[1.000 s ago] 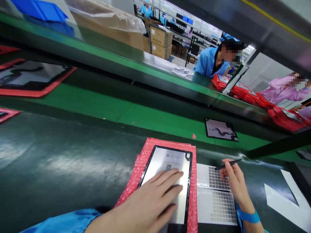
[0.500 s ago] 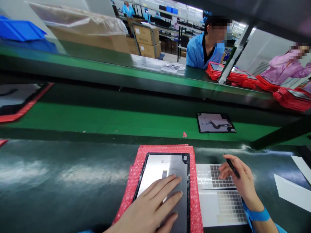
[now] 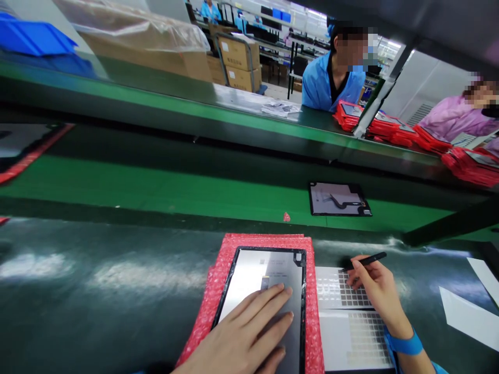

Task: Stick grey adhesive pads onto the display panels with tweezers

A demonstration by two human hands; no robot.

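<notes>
My left hand (image 3: 251, 324) rests flat, fingers apart, on the back of a tablet-sized display panel (image 3: 245, 275) with a black frame. Beneath the panel lies a stack of red bubble-wrap sleeves (image 3: 212, 301). To the right, my right hand (image 3: 377, 288) grips slim black tweezers (image 3: 372, 259), whose thin tip points left over the upper edge of a sheet of small dark square stickers (image 3: 353, 297). A second sheet with paler squares (image 3: 335, 335) lies just below it. Whether the tip touches a sticker is too small to tell.
On the green conveyor belt (image 3: 195, 189) lie another display panel (image 3: 339, 199) and, far left, one on red wrap (image 3: 27, 143). White paper pieces (image 3: 468, 314) lie at right. A dark post (image 3: 448, 221) slants in. Co-workers sit beyond the shelf (image 3: 156, 106) near red-wrapped stacks (image 3: 473, 165).
My right hand has turned and shifted slightly left, bringing the tweezers' tip down towards the dark stickers. Panels on the belt have moved left. My left hand stays on its panel.
</notes>
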